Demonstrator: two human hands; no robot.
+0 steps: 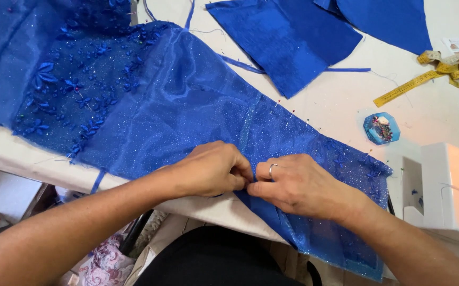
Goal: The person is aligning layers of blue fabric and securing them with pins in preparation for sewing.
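Blue sparkly cloth (187,100) covers most of the table (346,100) in front of you, from the upper left of the frame down to the lower right. Its upper left part has small blue flowers and beads sewn on. Its near edge hangs over the table edge at the bottom middle, and that is where your hands meet.

More plain blue cloth pieces (293,37) lie flat at the top middle and top right, apart from the big cloth.

A white sewing machine (446,185) stands at the right edge of the frame.

Your left hand (211,169) is curled shut, pinching the edge of the sparkly cloth. Your right hand (298,185) is just beside it, fingers closed and pinching the same edge. The fingertips of both hands touch. A ring (272,169) sits on one finger of your right hand.

A yellow measuring tape (441,71) lies bunched at the upper right.

A small blue eight-sided dish (381,128) sits near the machine.

Pins (291,118) stick out of the cloth above your right hand.
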